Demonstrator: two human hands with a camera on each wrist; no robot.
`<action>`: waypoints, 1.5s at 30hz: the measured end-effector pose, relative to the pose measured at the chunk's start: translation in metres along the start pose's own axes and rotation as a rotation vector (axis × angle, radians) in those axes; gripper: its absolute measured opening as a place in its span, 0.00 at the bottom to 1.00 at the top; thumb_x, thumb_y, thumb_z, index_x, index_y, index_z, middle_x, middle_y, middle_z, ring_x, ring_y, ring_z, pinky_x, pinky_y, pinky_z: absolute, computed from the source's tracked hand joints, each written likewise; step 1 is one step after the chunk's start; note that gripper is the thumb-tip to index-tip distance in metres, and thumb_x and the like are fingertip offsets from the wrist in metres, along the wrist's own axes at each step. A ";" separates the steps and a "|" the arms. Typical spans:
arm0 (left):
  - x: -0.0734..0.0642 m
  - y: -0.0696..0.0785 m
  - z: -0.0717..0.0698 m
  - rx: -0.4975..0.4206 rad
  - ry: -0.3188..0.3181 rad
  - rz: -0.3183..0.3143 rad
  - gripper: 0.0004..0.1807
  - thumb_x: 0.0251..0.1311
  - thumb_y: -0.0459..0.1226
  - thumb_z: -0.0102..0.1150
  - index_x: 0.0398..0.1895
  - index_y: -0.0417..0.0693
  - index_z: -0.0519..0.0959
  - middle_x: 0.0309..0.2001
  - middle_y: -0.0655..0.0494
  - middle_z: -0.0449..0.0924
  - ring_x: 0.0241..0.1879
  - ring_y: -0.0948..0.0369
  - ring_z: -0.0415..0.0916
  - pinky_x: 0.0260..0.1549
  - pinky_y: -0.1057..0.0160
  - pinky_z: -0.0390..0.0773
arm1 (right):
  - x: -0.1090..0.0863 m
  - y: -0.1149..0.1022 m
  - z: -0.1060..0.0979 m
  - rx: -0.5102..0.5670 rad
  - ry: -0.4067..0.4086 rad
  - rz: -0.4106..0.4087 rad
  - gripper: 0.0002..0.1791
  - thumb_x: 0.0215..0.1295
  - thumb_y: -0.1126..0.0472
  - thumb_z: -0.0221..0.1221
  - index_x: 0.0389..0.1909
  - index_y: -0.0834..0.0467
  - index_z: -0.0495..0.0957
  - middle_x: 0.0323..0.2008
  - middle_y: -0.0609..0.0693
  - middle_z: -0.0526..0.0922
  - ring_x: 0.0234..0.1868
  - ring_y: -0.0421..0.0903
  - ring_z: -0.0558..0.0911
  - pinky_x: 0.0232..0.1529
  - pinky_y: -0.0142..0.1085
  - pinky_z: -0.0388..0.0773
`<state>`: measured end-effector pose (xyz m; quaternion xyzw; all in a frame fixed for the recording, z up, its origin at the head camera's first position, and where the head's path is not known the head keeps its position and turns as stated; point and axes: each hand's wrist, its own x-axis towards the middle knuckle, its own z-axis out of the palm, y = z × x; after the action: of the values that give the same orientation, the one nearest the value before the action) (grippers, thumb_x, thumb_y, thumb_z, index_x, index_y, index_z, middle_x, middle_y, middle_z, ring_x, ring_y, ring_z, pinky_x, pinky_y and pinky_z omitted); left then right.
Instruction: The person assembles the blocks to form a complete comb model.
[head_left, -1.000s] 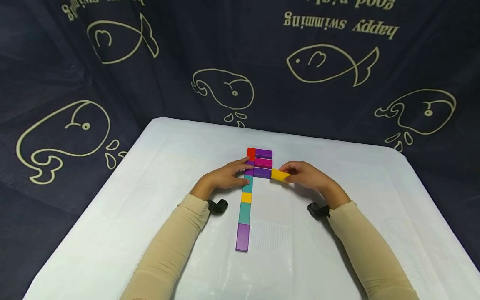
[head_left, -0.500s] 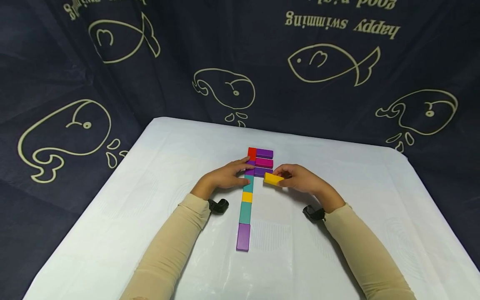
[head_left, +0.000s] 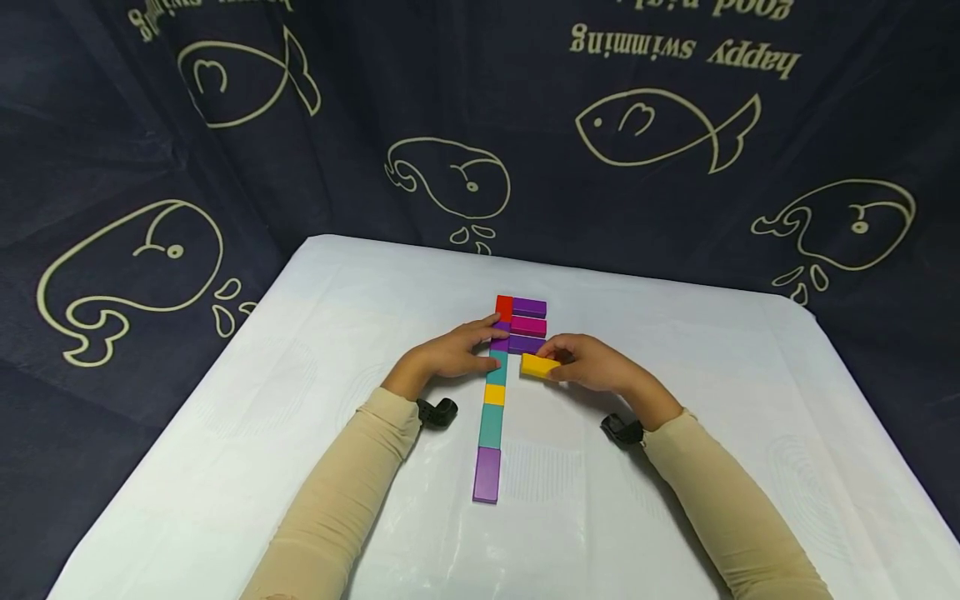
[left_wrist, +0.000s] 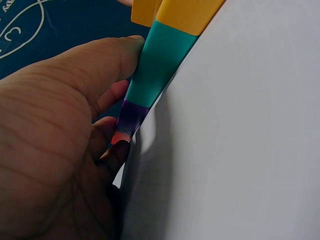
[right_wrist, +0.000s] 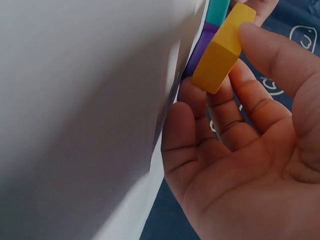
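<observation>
A column of coloured blocks runs down the white table: a red block point(head_left: 504, 307), a purple one, a teal block point(head_left: 496, 373), a yellow block point(head_left: 495, 394), a second teal block point(head_left: 491, 426) and a long purple block point(head_left: 487, 474) nearest me. My left hand point(head_left: 452, 352) rests against its upper part, thumb at the upper teal block and fingertips over the purple one. Between thumb and fingers, my right hand point(head_left: 596, 364) pinches a yellow block point(right_wrist: 220, 52), just below the lowest purple side block point(head_left: 523, 343) and right of the column.
Above that side block, a magenta block point(head_left: 528, 326) and another purple block point(head_left: 529, 307) jut rightwards from the column. A white-covered table point(head_left: 360, 517) spreads around them. Behind hangs a dark cloth point(head_left: 540, 217) with fish and whale drawings. Each wrist wears a black camera point(head_left: 437, 412).
My right hand has moved left and slightly toward me, bringing the yellow block from the right end of the lowest purple side block to beneath it. The left hand stays in place.
</observation>
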<state>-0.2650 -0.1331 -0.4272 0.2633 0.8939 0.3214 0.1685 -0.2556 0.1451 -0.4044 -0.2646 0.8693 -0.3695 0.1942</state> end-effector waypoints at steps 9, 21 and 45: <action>0.000 -0.001 0.001 -0.007 0.004 0.013 0.33 0.66 0.49 0.60 0.74 0.57 0.66 0.80 0.58 0.41 0.77 0.54 0.40 0.73 0.47 0.46 | 0.002 -0.003 0.004 -0.033 0.010 0.004 0.15 0.63 0.68 0.64 0.51 0.60 0.79 0.43 0.53 0.80 0.44 0.51 0.74 0.48 0.41 0.76; -0.002 0.001 0.000 -0.001 -0.002 0.012 0.33 0.67 0.49 0.59 0.74 0.58 0.65 0.80 0.58 0.40 0.78 0.54 0.40 0.73 0.47 0.45 | 0.006 -0.009 0.008 -0.091 0.013 0.041 0.15 0.63 0.66 0.65 0.50 0.59 0.80 0.43 0.51 0.80 0.44 0.50 0.75 0.50 0.42 0.76; -0.002 0.001 -0.001 -0.014 -0.007 0.016 0.33 0.67 0.48 0.59 0.74 0.57 0.65 0.80 0.57 0.40 0.78 0.53 0.40 0.73 0.46 0.45 | 0.012 -0.019 0.015 -0.174 0.040 -0.001 0.14 0.62 0.65 0.67 0.48 0.58 0.81 0.38 0.49 0.80 0.40 0.48 0.75 0.46 0.40 0.76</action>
<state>-0.2639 -0.1345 -0.4254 0.2701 0.8890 0.3280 0.1709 -0.2511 0.1190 -0.4016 -0.2737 0.9017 -0.2977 0.1530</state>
